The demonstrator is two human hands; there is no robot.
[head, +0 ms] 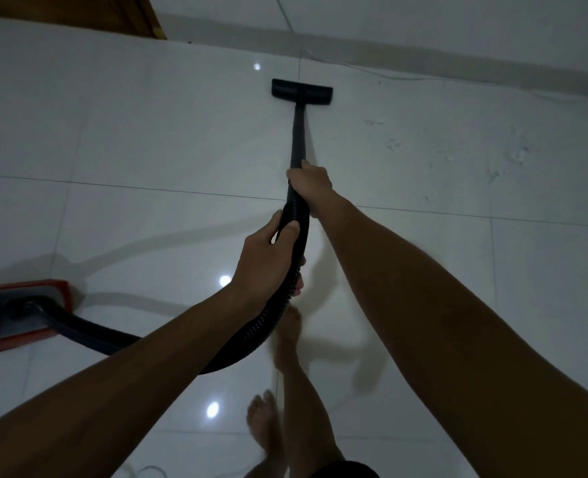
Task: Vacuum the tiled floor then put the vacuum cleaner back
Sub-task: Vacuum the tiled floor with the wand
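the right hand [309,182] grips the black wand [297,139], fingers wrapped round it; just behind it, the left hand [268,257] clasps the ribbed hose [278,305]. ahead of both hands the floor head [302,92] sits flat on the pale tiled floor [147,132]. off to the left, what looks like the red vacuum body [20,315] rests, dimly lit.

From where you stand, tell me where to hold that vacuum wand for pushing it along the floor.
Hold the wand at its near, upper end, where the stiff tube meets the ribbed hose, coming from above. The right hand already grips there; the left hand holds the hose just behind it. The tube runs straight to the floor head, so a grip here probably steers it best.
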